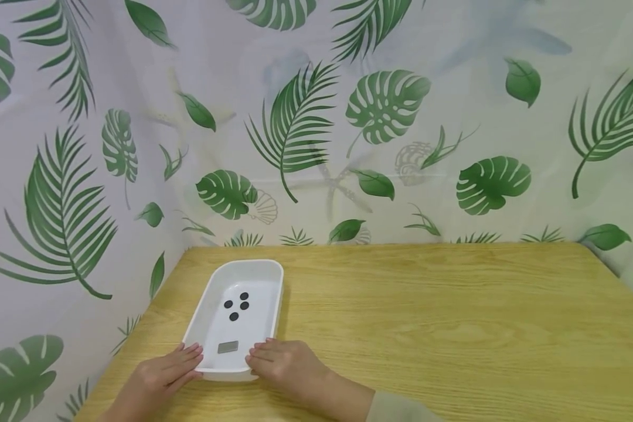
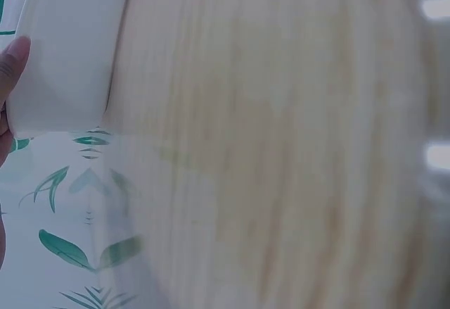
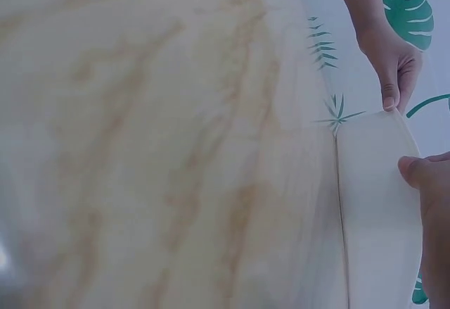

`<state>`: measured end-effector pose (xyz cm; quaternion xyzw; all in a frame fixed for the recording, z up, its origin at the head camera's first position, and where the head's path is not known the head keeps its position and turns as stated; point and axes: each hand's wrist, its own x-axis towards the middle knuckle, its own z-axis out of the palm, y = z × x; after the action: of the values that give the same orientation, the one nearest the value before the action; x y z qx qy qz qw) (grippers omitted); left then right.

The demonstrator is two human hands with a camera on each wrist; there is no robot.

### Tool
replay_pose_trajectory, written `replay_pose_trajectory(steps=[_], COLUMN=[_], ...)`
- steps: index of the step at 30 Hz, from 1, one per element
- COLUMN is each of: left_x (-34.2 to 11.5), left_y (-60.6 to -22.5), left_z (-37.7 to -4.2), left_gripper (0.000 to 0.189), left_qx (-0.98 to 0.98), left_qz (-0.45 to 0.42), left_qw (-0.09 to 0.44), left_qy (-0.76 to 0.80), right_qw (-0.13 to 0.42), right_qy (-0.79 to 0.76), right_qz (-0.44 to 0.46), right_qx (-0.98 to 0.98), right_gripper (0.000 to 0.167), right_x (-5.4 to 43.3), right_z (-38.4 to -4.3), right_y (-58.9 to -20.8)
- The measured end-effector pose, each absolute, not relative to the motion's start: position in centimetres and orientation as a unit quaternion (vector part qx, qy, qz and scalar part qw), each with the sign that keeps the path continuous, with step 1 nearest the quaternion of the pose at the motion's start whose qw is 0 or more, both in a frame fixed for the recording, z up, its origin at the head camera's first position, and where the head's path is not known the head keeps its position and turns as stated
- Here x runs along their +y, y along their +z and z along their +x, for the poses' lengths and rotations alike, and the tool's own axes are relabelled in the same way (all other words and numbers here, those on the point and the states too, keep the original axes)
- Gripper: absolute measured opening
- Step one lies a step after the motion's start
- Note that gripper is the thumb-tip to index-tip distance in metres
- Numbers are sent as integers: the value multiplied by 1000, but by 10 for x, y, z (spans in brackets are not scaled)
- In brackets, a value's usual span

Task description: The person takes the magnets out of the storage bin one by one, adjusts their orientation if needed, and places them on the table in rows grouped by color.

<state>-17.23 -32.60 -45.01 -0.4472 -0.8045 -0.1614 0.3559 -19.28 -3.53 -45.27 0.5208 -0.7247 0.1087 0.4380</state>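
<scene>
A white rectangular tray (image 1: 258,325) with rounded corners rests on the table at the left. My left hand (image 1: 163,373) grips its near left corner, with the fingers over the rim and the thumb (image 2: 17,54) on the outer wall. At the near right corner my right hand (image 1: 287,362) pinches the rim the same way; its thumb (image 3: 413,170) presses the outside in the right wrist view. Inside the tray lie several small black discs (image 1: 234,316) in a loose cluster. Closer to the hands, a small grey rectangular piece (image 1: 228,347) lies on the tray's floor.
The wood-grain table (image 1: 453,322) stretches far to the right of the tray. A white sheet with green leaf prints (image 1: 306,140) hangs behind the table and along its left side, close to the tray.
</scene>
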Motion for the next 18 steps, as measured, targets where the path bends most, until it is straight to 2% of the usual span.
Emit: replay_pose_trajectory(steps=[10,18], left_x=[-316,-307], left_y=[-449,-444], left_z=[-177,-174], left_gripper=[36,34], left_qx=[-777,-794], left_qz=[-475,-467], left_qw=[386,369], left_qy=[-143,-127], right_qw=[462,469], right_qy=[109,117], right_qz=[534,536], right_qx=[-699,-692], right_gripper=[19,19], right_x=[-25,-18], right_z=[-196,-196], right_y=[-452,-449])
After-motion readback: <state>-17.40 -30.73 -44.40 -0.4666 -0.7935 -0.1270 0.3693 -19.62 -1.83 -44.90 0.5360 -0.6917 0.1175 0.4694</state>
